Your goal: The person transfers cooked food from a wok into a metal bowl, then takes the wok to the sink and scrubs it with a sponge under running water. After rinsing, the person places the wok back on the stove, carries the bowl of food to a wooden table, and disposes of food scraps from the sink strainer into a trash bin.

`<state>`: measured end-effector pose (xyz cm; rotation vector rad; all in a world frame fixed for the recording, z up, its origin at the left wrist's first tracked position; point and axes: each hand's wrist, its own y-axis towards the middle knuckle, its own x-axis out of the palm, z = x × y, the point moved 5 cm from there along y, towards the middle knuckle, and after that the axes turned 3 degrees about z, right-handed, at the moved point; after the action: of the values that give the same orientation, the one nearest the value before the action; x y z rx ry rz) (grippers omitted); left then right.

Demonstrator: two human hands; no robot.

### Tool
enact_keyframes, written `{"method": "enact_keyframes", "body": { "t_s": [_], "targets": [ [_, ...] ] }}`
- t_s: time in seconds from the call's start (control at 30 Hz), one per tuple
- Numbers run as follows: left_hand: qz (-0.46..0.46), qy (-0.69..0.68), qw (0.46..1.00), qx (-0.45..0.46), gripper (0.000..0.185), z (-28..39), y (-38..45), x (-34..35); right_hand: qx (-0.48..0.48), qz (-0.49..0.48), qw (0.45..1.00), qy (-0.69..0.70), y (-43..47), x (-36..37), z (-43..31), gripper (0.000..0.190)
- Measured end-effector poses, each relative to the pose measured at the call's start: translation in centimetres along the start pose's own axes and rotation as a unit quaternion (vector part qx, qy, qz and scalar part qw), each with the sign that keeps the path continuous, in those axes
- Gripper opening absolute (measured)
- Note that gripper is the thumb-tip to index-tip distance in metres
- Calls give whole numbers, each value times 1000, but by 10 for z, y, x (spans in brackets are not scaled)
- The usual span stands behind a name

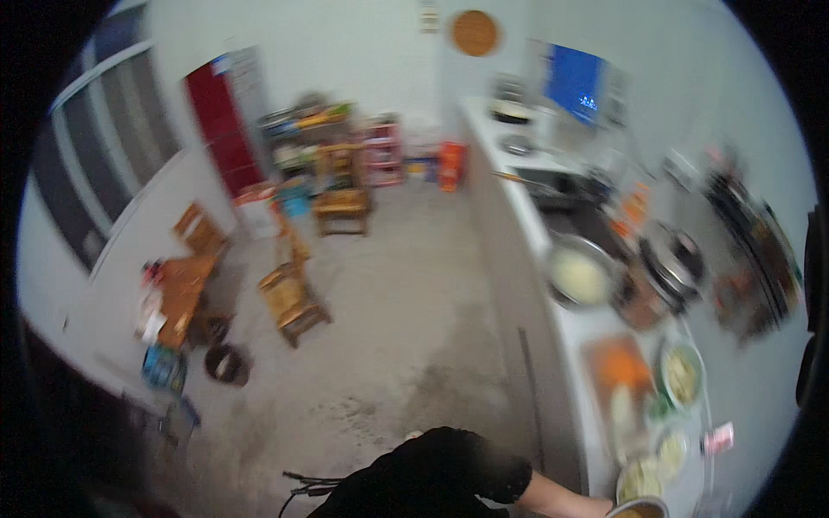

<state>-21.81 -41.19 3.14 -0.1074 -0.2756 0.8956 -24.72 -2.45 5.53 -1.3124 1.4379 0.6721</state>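
From a black short sleeve, my bare forearm reaches right along the bottom edge. My left hand (601,507), partly cut off, is at the rim of a round bowl (638,507) and appears to grip it; its fingers are blurred. My right hand is out of view. Just beyond the bowl stand dishes of pale cut food (641,480) and a smaller dish (672,453). A cutting board (599,362) holds an orange heap (622,368) and a long pale vegetable (623,411). Beside it is a green-rimmed bowl (681,375) of pale pieces.
Along the white counter (573,337) are a metal basin (579,270) with pale contents, a dark sink (570,217) and a lidded pot (670,259). Wooden chairs (291,298), a wooden table (184,298) and a bin (227,364) stand on the floor. Black cables (311,482) show beside my body.
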Motion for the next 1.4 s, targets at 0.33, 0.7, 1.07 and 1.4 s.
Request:
{"method": "enact_keyframes", "body": {
  "t_s": [0.33,0.7,1.07,1.4],
  "targets": [
    [395,-67,913,-73,17,-34,-237,-242,-349,-124,926,-70,50,153,-440,29],
    [718,-195,667,38,23,-92,-546,-297,-713,-101,688,-90,-176,342,-861,20],
    [834,-277,475,-35,31,-216,-859,-237,-767,-310,540,-154,-552,537,-1002,30],
    [888,-244,326,-214,24,-307,-1142,-201,-748,-448,451,-192,-849,647,-1058,34]
  ]
}}
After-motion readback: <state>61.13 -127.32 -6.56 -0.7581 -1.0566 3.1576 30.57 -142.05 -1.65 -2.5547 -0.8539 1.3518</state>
